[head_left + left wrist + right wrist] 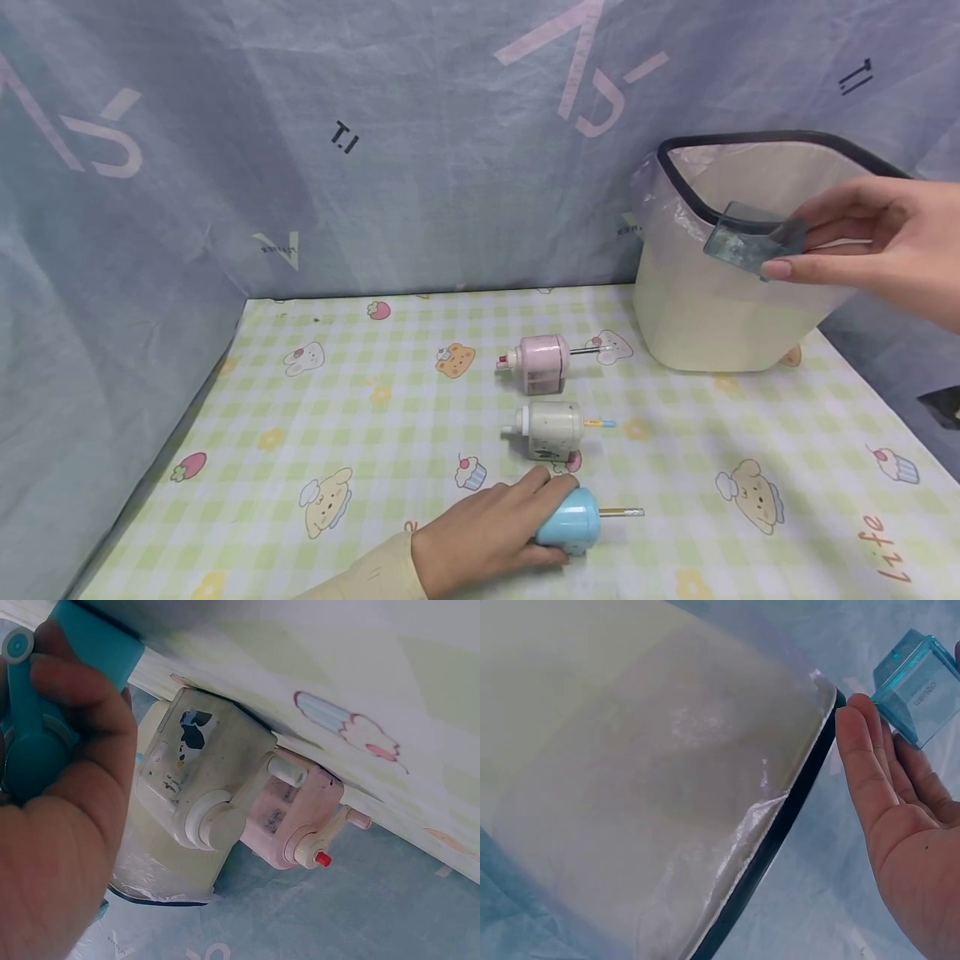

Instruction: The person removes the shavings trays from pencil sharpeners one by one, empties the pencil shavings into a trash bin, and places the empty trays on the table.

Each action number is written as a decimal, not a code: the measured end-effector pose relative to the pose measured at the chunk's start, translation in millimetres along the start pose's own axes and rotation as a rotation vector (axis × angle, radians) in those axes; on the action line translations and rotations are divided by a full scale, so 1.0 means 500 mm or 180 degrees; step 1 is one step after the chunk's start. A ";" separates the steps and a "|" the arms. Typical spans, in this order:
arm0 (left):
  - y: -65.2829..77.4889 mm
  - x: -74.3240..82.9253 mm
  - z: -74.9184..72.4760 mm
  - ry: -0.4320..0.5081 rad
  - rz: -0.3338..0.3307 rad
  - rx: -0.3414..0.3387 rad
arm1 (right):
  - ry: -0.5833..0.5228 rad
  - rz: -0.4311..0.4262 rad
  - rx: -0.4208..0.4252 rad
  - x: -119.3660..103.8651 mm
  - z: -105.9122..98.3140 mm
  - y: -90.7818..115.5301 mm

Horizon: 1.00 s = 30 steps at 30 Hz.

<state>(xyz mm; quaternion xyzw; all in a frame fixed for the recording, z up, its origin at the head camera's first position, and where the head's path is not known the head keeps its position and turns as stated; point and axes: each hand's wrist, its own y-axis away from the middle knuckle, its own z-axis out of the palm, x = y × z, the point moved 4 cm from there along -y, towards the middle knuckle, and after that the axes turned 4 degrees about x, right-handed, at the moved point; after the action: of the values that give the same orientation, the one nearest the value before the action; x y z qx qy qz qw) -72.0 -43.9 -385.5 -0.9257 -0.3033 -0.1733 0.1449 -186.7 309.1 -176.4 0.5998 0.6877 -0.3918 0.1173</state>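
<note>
My left hand (487,529) grips a blue crank pencil sharpener (576,523) on the table, fingers over its top and thumb at its near side. A pencil (624,512) sticks out of its right end. In the left wrist view the fingers curl round the blue sharpener (30,750) near its crank. Up at the right, my right hand (892,242) pinches a clear bluish shavings drawer (738,242) by one end, tilted at the rim of the trash bin (720,325). In the right wrist view the drawer (922,697) looks see-through; its contents are hard to tell.
Behind the blue sharpener stand a greyish-white sharpener (555,429) and a pink sharpener (543,362), each with a pencil in it. A plastic liner hangs over the bin's black rim (772,135). A checked cloth (337,433) covers the table; a blue-grey curtain (450,208) hangs behind.
</note>
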 end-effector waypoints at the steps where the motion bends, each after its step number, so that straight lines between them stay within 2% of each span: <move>1: 0.000 0.000 0.000 0.0004 -0.0002 -0.0003 | 0.0035 -0.0006 0.0024 0.000 -0.001 -0.002; 9: 0.000 -0.001 0.000 0.0018 -0.0005 0.0003 | -0.0158 0.0000 0.0096 -0.001 -0.017 -0.026; 16: 0.001 0.003 -0.003 0.0019 0.0040 0.0028 | -0.0092 0.0026 0.0101 0.007 -0.023 -0.034; 24: 0.000 0.005 -0.005 0.0004 -0.0020 -0.0030 | -0.0017 0.0182 0.0102 0.014 -0.040 -0.062; 30: -0.002 0.004 -0.006 -0.0041 -0.0021 -0.0034 | 0.0047 0.0141 0.0146 0.019 -0.048 -0.074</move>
<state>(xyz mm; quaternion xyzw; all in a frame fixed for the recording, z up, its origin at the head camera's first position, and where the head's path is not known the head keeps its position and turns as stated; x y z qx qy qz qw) -71.7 -43.3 -382.1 -0.9266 -0.3063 -0.1695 0.1374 -215.6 333.3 -151.4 0.6203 0.6659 -0.4004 0.1070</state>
